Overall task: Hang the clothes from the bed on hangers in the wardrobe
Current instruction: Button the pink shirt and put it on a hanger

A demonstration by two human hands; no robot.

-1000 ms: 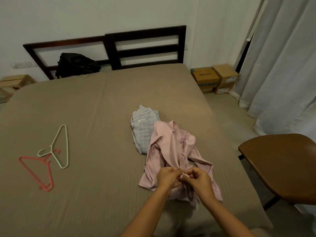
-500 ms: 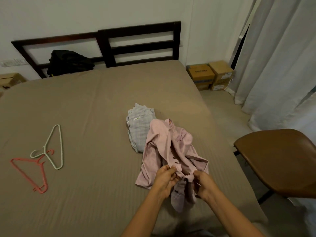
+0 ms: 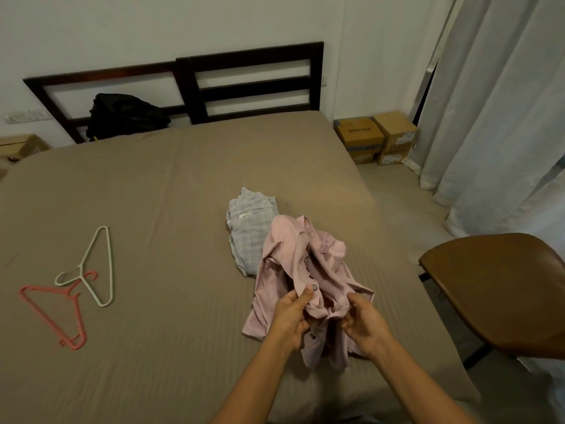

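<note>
both hands (image 3: 290,316) grip the pink shirt (image 3: 301,264) on the bed (image 3: 153,209)

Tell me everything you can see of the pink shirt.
The pink shirt is a thin, woven-looking button-up with dark buttons down its placket, lying crumpled on the bed. Its far edge overlaps a folded pale checked garment. The left hand pinches the placket beside a button; the right hand grips bunched cloth beside it.

a home bedroom: a wide bed (image 3: 153,194) with a dark slatted headboard (image 3: 214,84), pale curtains (image 3: 495,102), cardboard boxes (image 3: 379,139) on the floor.
</note>
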